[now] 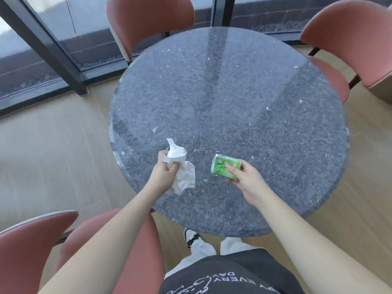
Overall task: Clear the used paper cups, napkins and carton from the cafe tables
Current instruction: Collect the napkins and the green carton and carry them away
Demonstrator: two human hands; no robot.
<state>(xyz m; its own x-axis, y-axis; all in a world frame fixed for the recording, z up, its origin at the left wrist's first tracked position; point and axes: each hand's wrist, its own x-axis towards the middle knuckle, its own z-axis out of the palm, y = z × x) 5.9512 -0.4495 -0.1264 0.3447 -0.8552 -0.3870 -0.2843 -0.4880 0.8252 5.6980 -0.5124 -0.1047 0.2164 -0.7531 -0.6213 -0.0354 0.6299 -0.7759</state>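
**Both hands full over the round bench**

Here we are above the speckled grey round bench [229,98], which fills the middle of the frame, and both hands are loaded. Left of centre, low in the frame, the left hand [164,169] has its fingers curled tight round a bunch of crumpled white napkins [180,168]; one twisted end sticks up above the fist, and a wrinkled sheet hangs down to the lower right of it, over the bench's near edge region. Just right of centre, the right hand [244,177] holds a small green carton [226,166], thumb across its upper face, fingers wrapped underneath. The carton juts to the upper left of that hand, tilted, and whether it touches the stone I cannot tell. Its print is green with pale shapes; no brand can be read.

Napkins and carton sit near each other, apart, with bare stone between them.

At the bottom of the frame the person's dark shirt [231,276] shows white lettering, upside down to the camera: "EVERY DAY" is legible, the rest cut off.

Pink chairs ring the bench: one at the top [148,20], one at the upper right [350,39], two at the lower left [27,251].
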